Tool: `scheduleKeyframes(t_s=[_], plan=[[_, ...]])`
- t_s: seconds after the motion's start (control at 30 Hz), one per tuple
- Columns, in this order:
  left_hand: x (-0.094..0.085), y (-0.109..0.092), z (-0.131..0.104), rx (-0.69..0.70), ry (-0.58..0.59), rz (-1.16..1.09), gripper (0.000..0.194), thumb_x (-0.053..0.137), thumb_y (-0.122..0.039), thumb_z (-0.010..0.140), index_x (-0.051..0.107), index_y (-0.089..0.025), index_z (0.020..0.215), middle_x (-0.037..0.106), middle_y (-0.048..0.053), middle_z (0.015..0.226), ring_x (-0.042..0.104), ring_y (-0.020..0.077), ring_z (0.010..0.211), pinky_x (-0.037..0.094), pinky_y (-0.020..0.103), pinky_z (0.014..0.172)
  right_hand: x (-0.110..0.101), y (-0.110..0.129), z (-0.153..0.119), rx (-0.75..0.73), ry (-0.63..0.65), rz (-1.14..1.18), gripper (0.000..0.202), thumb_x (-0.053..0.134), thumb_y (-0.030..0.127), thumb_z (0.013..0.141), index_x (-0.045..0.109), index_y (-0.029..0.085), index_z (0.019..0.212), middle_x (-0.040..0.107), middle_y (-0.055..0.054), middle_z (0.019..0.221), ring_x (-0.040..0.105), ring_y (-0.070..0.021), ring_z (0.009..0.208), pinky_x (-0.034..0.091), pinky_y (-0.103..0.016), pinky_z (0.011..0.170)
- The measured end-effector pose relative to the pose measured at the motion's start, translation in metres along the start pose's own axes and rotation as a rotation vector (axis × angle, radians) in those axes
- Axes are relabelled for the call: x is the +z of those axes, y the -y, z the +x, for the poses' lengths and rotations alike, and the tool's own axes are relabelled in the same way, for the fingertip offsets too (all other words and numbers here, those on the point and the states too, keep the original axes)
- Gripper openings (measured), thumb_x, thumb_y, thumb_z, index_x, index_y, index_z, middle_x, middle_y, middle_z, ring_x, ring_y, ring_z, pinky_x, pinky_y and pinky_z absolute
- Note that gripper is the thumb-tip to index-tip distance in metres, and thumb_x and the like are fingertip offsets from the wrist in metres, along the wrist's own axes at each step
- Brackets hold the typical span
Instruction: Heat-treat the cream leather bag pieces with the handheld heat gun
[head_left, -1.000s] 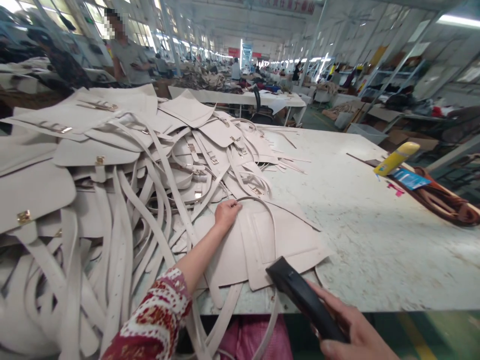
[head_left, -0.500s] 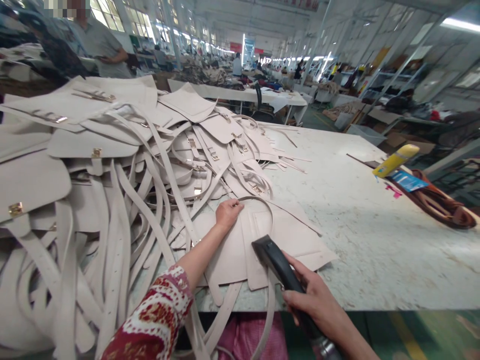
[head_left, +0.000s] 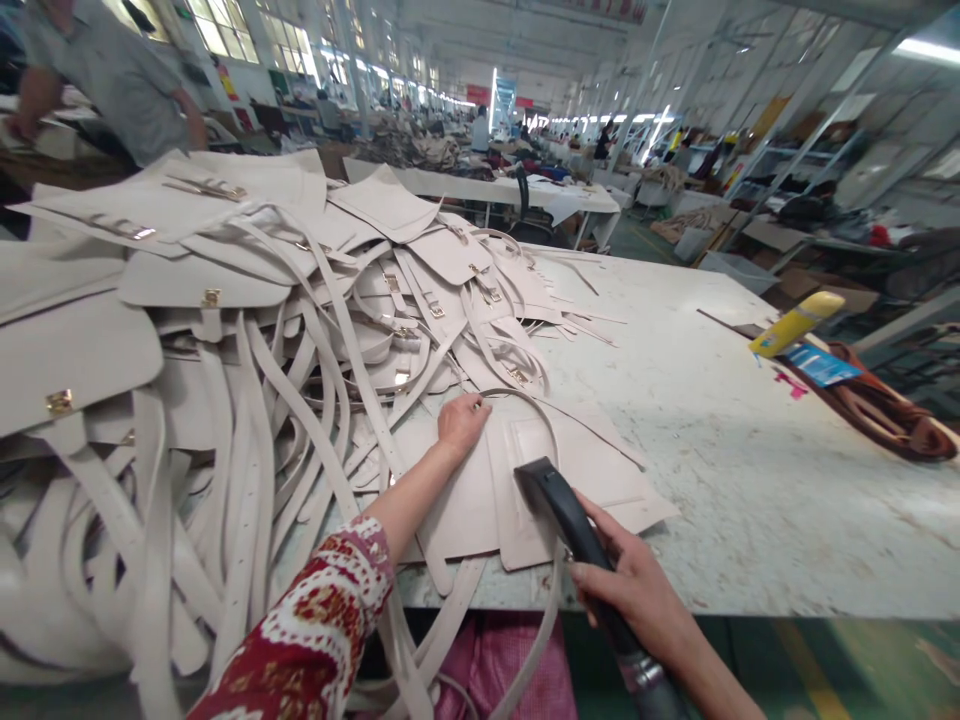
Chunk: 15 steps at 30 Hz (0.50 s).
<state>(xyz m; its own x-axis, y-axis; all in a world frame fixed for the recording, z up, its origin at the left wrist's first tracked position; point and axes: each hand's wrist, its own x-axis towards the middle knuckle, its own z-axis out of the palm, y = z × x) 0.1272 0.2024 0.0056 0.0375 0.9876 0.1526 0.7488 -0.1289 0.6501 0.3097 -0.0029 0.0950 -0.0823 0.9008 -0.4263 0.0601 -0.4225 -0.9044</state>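
My left hand (head_left: 463,421) is closed, pinching a narrow beige strap (head_left: 541,407) near its end. From there the strap arcs right, passes behind the tool head and hangs over the table's front edge. Wrapped in my right hand (head_left: 626,570) is a black hand-held tool (head_left: 564,515) with a broad, angled head and a metal collar; its exact kind is unclear. The head is over the strap and the flat beige bag panels (head_left: 517,500); whether it touches the strap cannot be made out. Beneath my left forearm lie more beige pieces.
A big heap of beige bag parts with straps and gold buckles (head_left: 211,298) covers the left side. On the right of the pale table (head_left: 750,500) lie a yellow bottle-like object (head_left: 796,325) and coiled brown straps (head_left: 892,405). A person in grey (head_left: 112,80) stands at back left.
The view has shifted slightly, so most things sit a little farther right. The person in grey at back left has moved left and leans over. Both hands keep their holds.
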Motion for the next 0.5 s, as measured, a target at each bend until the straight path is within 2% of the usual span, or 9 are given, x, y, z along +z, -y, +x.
scheduleKeyframes(t_s=[0.07, 0.1, 0.13, 0.2, 0.27, 0.33, 0.4, 0.43, 0.5], plan=[[-0.012, -0.005, -0.018, 0.081, -0.022, 0.012, 0.037, 0.054, -0.024, 0.070, 0.057, -0.021, 0.106, 0.056, 0.007, 0.101, 0.045, 0.0232, 0.100, 0.031, 0.034, 0.085, -0.010, -0.005, -0.011, -0.011, -0.033, 0.001, 0.080, 0.060, 0.023, 0.069, 0.017, 0.021, 0.137, 0.058, 0.004, 0.064, 0.047, -0.0103, 0.039, 0.041, -0.023, 0.038], [-0.020, -0.008, -0.031, 0.166, -0.002, 0.009, 0.044, 0.055, -0.021, 0.069, 0.053, -0.021, 0.113, 0.052, 0.007, 0.107, 0.042, 0.0234, 0.105, 0.029, 0.034, 0.088, -0.015, -0.008, -0.019, -0.010, -0.033, -0.007, 0.081, 0.060, 0.024, 0.070, 0.016, 0.022, 0.137, 0.058, 0.004, 0.065, 0.047, -0.0108, 0.040, 0.041, -0.023, 0.039], [-0.029, -0.010, -0.046, 0.283, 0.056, 0.000, 0.049, 0.055, -0.018, 0.068, 0.050, -0.023, 0.116, 0.050, 0.007, 0.111, 0.040, 0.0230, 0.107, 0.028, 0.034, 0.090, -0.020, -0.012, -0.027, -0.003, -0.023, -0.026, 0.080, 0.060, 0.025, 0.069, 0.017, 0.023, 0.137, 0.058, 0.004, 0.066, 0.048, -0.0111, 0.041, 0.041, -0.023, 0.039], [-0.045, -0.014, -0.079, 0.564, 0.265, -0.019, 0.047, 0.055, -0.013, 0.066, 0.053, -0.025, 0.112, 0.051, 0.005, 0.110, 0.041, 0.0215, 0.106, 0.026, 0.034, 0.091, -0.027, -0.018, -0.043, 0.017, 0.013, -0.087, 0.078, 0.062, 0.026, 0.067, 0.024, 0.026, 0.136, 0.059, 0.002, 0.072, 0.050, -0.0123, 0.045, 0.041, -0.023, 0.041], [-0.054, -0.017, -0.109, 0.768, 0.457, -0.009, 0.040, 0.055, -0.010, 0.065, 0.058, -0.027, 0.102, 0.052, 0.004, 0.109, 0.041, 0.0213, 0.106, 0.024, 0.035, 0.092, -0.030, -0.026, -0.055, 0.022, 0.081, -0.124, 0.076, 0.063, 0.027, 0.065, 0.032, 0.025, 0.133, 0.062, -0.001, 0.082, 0.058, -0.0179, 0.060, 0.046, -0.025, 0.051], [-0.053, -0.018, -0.129, 0.833, 0.499, 0.038, 0.032, 0.054, -0.009, 0.066, 0.060, -0.025, 0.094, 0.053, 0.004, 0.108, 0.040, 0.0223, 0.108, 0.022, 0.037, 0.092, -0.031, -0.034, -0.062, -0.005, 0.145, -0.114, 0.074, 0.064, 0.027, 0.062, 0.038, 0.023, 0.131, 0.063, -0.004, 0.099, 0.057, -0.0254, 0.094, 0.046, -0.028, 0.077], [-0.045, -0.018, -0.136, 0.831, 0.450, 0.061, 0.022, 0.054, -0.011, 0.070, 0.061, -0.022, 0.087, 0.054, 0.005, 0.104, 0.041, 0.0220, 0.105, 0.022, 0.038, 0.091, -0.030, -0.044, -0.066, -0.033, 0.182, -0.082, 0.073, 0.066, 0.026, 0.062, 0.040, 0.022, 0.130, 0.058, -0.005, 0.115, 0.040, -0.0262, 0.118, 0.034, -0.029, 0.096], [-0.039, -0.017, -0.137, 0.829, 0.429, 0.050, 0.016, 0.054, -0.013, 0.072, 0.061, -0.021, 0.084, 0.055, 0.005, 0.100, 0.043, 0.0210, 0.102, 0.023, 0.038, 0.090, -0.030, -0.048, -0.067, -0.039, 0.193, -0.059, 0.075, 0.066, 0.026, 0.061, 0.039, 0.022, 0.130, 0.055, -0.005, 0.120, 0.037, -0.0258, 0.121, 0.030, -0.029, 0.098], [-0.028, -0.015, -0.134, 0.833, 0.410, -0.002, 0.008, 0.054, -0.018, 0.075, 0.061, -0.020, 0.077, 0.058, 0.003, 0.092, 0.046, 0.0183, 0.096, 0.024, 0.037, 0.088, -0.029, -0.055, -0.067, -0.027, 0.210, 0.003, 0.076, 0.068, 0.026, 0.060, 0.039, 0.023, 0.131, 0.057, -0.005, 0.118, 0.047, -0.0253, 0.111, 0.034, -0.029, 0.095]])
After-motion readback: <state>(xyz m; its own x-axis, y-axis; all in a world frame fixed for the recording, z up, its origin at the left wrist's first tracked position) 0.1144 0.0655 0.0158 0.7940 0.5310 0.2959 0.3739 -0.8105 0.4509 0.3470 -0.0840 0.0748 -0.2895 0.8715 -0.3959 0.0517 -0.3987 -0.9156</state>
